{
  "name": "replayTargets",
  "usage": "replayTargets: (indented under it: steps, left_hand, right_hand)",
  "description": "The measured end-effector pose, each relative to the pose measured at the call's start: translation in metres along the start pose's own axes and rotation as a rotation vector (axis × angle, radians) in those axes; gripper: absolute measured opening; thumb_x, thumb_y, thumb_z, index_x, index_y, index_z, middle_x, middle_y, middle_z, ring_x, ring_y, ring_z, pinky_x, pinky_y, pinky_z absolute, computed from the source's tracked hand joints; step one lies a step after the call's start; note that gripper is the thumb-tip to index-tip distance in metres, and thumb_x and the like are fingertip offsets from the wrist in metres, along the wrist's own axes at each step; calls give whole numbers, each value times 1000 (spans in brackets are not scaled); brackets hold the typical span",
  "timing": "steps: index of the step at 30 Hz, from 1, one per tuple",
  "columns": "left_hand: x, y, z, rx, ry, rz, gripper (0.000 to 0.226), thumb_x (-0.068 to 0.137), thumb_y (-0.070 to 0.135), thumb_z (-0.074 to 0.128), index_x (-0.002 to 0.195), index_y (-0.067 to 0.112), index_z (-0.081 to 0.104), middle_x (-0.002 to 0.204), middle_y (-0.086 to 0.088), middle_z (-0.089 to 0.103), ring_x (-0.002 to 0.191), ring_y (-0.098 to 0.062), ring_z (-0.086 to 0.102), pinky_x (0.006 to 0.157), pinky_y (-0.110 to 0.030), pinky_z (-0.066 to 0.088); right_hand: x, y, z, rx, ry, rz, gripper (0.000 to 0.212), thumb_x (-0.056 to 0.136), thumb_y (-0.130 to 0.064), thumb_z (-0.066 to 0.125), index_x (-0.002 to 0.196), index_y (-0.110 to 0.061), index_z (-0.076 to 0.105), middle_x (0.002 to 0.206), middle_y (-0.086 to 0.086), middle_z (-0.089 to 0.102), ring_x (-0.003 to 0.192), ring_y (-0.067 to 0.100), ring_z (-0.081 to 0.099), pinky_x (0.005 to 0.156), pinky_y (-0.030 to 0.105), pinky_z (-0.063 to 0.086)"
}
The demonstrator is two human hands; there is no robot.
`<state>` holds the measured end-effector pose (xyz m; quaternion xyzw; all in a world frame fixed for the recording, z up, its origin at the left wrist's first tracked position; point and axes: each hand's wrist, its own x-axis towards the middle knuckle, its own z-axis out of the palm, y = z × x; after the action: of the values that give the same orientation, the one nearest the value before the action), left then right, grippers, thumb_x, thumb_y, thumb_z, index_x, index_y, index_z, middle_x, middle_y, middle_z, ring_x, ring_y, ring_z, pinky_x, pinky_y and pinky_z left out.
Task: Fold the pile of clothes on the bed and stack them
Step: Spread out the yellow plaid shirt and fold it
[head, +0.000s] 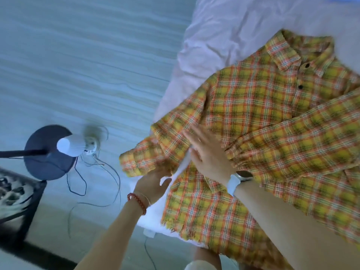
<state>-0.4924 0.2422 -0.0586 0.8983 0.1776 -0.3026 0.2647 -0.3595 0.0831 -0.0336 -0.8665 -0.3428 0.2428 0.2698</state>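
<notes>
A yellow and orange plaid shirt (263,117) lies front up on the white bed sheet (224,32), collar toward the far right, black buttons showing. Its left sleeve (155,145) hangs out over the bed's edge. My left hand (153,185), with a red bead bracelet at the wrist, grips the cuff end of that sleeve from below. My right hand (208,152), with a white watch on the wrist, lies flat with straight fingers on the shirt's body near the sleeve seam. The other sleeve (303,137) is folded across the front.
A standing lamp with a white bulb (72,146) and round dark base (48,152) stands on the pale floor left of the bed. Loose cables (93,182) trail on the floor. A dark side table (17,199) sits at the lower left.
</notes>
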Motion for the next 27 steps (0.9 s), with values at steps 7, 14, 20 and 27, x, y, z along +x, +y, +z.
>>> replayTargets:
  steps: [7,14,20,27]
  left_hand:
    - [48,-28,-16,-182,453,-247,57,89,35,54,138,9,40,144,-14,36,131,-37,31,106,-47,28]
    - [114,-61,-22,-326,77,-309,60,68,55,64,120,26,50,108,-7,64,110,-31,55,94,-38,44]
    - [65,-57,-58,-293,544,-335,40,84,38,56,60,12,36,54,-5,39,66,-35,49,54,-32,27]
    - [-36,32,-78,-386,-219,231,19,77,53,56,84,35,60,77,17,64,70,3,58,68,-11,44]
  right_hand:
    - [18,20,33,-445,-543,61,50,100,-38,20,148,-34,7,157,-3,-10,142,20,-18,111,54,-11]
    - [18,27,42,-402,-510,64,50,100,-36,25,148,-34,10,157,-5,-10,143,19,-17,112,53,-11]
    - [21,11,31,235,-115,232,34,98,-14,38,129,-13,53,137,2,49,121,9,46,106,25,35]
    - [4,-17,-13,1178,-17,711,22,97,-33,45,106,-19,59,102,7,65,97,24,63,86,36,52]
